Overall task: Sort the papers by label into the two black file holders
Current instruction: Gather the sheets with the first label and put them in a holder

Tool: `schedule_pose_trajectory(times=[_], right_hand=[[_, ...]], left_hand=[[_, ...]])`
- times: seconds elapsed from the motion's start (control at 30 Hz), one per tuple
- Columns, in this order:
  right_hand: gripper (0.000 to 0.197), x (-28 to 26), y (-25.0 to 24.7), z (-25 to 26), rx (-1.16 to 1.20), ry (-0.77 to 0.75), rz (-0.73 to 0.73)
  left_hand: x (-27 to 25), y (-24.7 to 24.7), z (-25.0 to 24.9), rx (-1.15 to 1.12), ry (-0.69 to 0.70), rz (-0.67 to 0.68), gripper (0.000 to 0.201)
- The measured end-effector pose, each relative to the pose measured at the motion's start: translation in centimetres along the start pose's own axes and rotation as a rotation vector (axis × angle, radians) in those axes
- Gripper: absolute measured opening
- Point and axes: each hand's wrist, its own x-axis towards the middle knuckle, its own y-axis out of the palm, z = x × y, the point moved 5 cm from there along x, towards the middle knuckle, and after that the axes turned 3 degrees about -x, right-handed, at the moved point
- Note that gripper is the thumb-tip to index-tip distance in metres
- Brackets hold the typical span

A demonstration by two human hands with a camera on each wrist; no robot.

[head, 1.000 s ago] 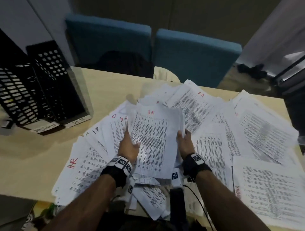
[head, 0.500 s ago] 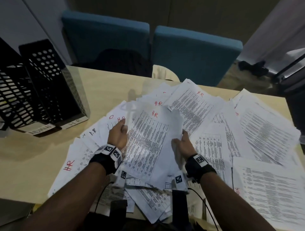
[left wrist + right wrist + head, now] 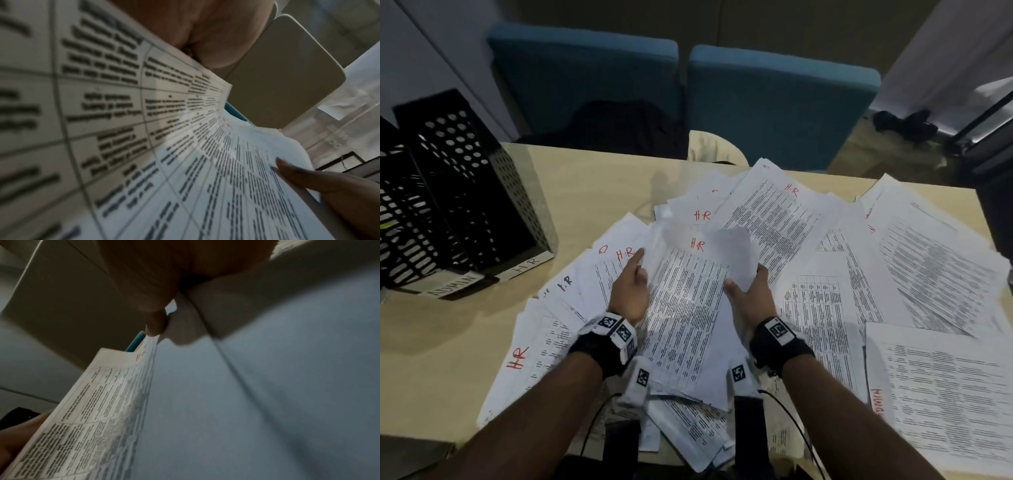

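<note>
HR sheaf lifts off the pile.
My left hand (image 3: 628, 294) and right hand (image 3: 751, 298) now pinch the HR sheaf (image 3: 688, 308) higher; HR holder (image 3: 479, 185) next.

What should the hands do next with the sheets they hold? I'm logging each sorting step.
Probably carry the held sheets, marked HR in red, over to the HR file holder at far left. Both the left hand and right hand already grip them.

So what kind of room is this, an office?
Probably an office or meeting room: a pale wooden table strewn with printed papers marked HR or ADMIN, two black perforated file holders labelled likewise, and two teal upholstered chairs behind.
</note>
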Motion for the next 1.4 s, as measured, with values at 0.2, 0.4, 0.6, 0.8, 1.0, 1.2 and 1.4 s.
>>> schedule_pose_trajectory(times=[0.2,0.4,0.6,0.8,1.0,1.2,1.4], right_hand=[[0.059,0.5,-0.2,0.7,-0.127,-0.023,0.010],[0.066,-0.1,0.1,1.7,-0.118,-0.142,0.053],[0.052,-0.4,-1.3,2.4,0.212,-0.215,0.176],[0.065,-1.2,-1.3,2.0,0.326,-0.169,0.207],[0.074,-1.2,-1.9,-0.1,0.117,-0.109,0.245],[0.035,-1.3,-3.0,-0.1,0.016,-0.219,0.134],[0.034,-0.3,-2.4,-1.3,-0.206,-0.115,0.046]], left_hand=[[-0.5,1.5,1.2,0.264,0.022,0.007,0.074],[-0.6,2.4,1.9,0.084,-0.077,0.144,0.079],[-1.1,-0.8,1.2,-0.285,-0.155,-0.049,0.068],[-3.2,1.7,1.6,-0.135,-0.177,0.091,0.050],[-4.4,2.1,3.1,-0.191,-0.213,-0.026,0.058],[-4.9,-4.5,4.6,0.013,-0.270,-0.561,0.054],[-5.7,-5.7,6.6,-0.073,-0.579,-0.635,0.097]])
